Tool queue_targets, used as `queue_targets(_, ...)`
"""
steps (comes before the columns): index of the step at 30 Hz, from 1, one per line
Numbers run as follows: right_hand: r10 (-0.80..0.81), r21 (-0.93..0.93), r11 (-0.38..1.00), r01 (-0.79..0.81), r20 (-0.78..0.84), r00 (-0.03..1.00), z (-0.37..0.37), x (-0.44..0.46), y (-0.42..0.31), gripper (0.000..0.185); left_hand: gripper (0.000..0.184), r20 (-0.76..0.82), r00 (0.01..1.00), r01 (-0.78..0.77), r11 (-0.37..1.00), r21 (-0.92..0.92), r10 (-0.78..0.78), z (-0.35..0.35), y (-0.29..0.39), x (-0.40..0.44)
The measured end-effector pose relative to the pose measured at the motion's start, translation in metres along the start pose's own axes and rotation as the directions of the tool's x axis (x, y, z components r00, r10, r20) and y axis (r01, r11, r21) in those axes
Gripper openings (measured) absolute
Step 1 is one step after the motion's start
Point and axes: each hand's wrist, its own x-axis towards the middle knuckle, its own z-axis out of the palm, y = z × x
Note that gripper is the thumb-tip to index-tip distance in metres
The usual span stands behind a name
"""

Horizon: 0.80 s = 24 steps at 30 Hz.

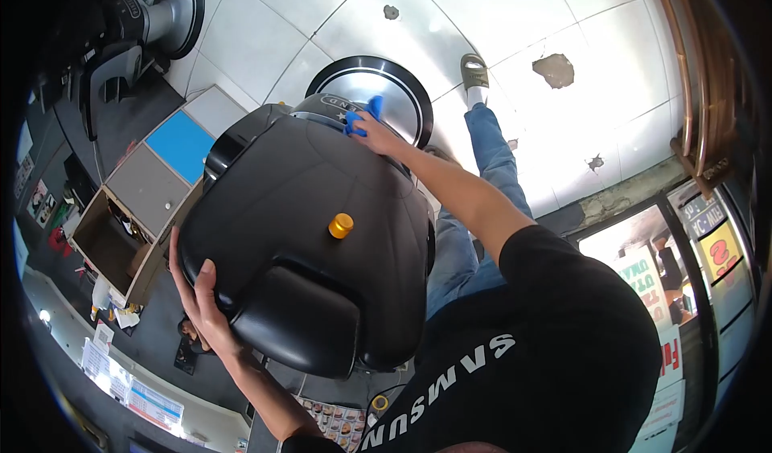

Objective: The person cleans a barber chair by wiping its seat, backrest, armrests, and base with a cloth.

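Note:
A black barber chair point(265, 180) with smooth padded upholstery fills the middle of the view, its padded headrest point(293, 320) nearest to me. My left hand point(201, 300) grips the chair's left edge, thumb over the near side and fingers along the outside. At the far end, my right hand point(371, 134) is closed on a crumpled blue cloth point(354, 120), which lies against the chair's dark lettered part point(322, 106). A small gold cylindrical piece point(341, 225) sits on the black padding between my hands. The chair's round metal base point(394, 91) shows beyond.
Left of the chair stands a cabinet with a blue panel point(177, 143) and an open compartment point(108, 240). Another barber chair point(149, 19) is at the upper left. White floor tiles point(498, 11) have broken patches. A brown wooden rack point(691, 75) and glass door point(643, 268) are at right.

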Motion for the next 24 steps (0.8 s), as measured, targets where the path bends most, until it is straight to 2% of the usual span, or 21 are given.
queue_targets(2,-0.094,-0.091,0.992,0.086,-0.086,0.992,0.008,-0.031,0.026,0.02,0.068,0.008,1.0,-0.013,0.997,-0.07,0.013,0.006,0.003,0.001)
queue_targets(5,0.168,0.057,0.985,-0.16,-0.161,0.973,0.009,-0.099,0.044,0.015,0.065,0.038,0.994,-0.095,0.992,-0.084,0.098,0.004,-0.002,0.002)
queue_targets(8,0.287,0.14,0.956,-0.258,-0.269,0.919,0.015,-0.149,0.077,0.023,0.061,0.061,0.974,-0.211,0.969,-0.125,0.22,-0.004,-0.024,0.011)
queue_targets(9,0.318,0.162,0.946,-0.28,-0.302,0.899,0.021,-0.169,0.084,0.028,0.055,0.074,0.93,-0.353,0.931,-0.088,0.359,-0.006,-0.033,0.018)
queue_targets(11,0.504,0.083,0.864,-0.497,-0.168,0.847,0.023,-0.209,0.111,0.039,0.05,0.109,0.868,-0.488,0.873,0.004,0.484,-0.007,-0.034,0.024)
queue_targets(12,0.599,0.038,0.8,-0.599,-0.098,0.795,0.028,-0.234,0.117,0.044,0.048,0.136,0.834,-0.546,0.836,0.055,0.535,-0.01,-0.036,0.024)
queue_targets(14,0.82,0.251,0.525,-0.813,0.108,0.563,0.024,-0.274,0.094,0.049,0.043,0.213,0.792,-0.587,0.809,0.01,0.572,-0.023,-0.051,0.04)
queue_targets(15,0.89,0.474,0.388,-0.79,0.028,0.454,0.034,-0.287,0.106,0.048,0.041,0.247,0.766,-0.609,0.793,-0.016,0.594,-0.028,-0.058,0.048)
queue_targets(18,0.827,0.617,0.501,-0.607,-0.133,0.547,0.044,-0.293,0.153,0.042,0.038,0.268,0.7,-0.676,0.735,-0.049,0.662,-0.032,-0.065,0.059)
queue_targets(20,0.714,0.687,0.598,-0.414,-0.221,0.664,0.026,-0.254,0.136,0.036,0.037,0.23,0.688,-0.704,0.71,-0.019,0.688,-0.027,-0.065,0.058)
queue_targets(21,0.639,0.718,0.624,-0.307,-0.243,0.73,0.012,-0.23,0.105,0.03,0.036,0.224,0.682,-0.699,0.711,-0.078,0.696,-0.026,-0.067,0.062)
queue_targets(23,0.608,0.698,0.633,-0.336,-0.178,0.774,-0.003,-0.181,0.073,0.029,0.035,0.234,0.66,-0.707,0.696,-0.124,0.713,-0.03,-0.073,0.072)
queue_targets(24,0.497,0.491,0.797,-0.351,-0.204,0.844,-0.005,-0.164,0.064,0.027,0.033,0.275,0.591,-0.775,0.628,-0.068,0.758,-0.033,-0.075,0.074)
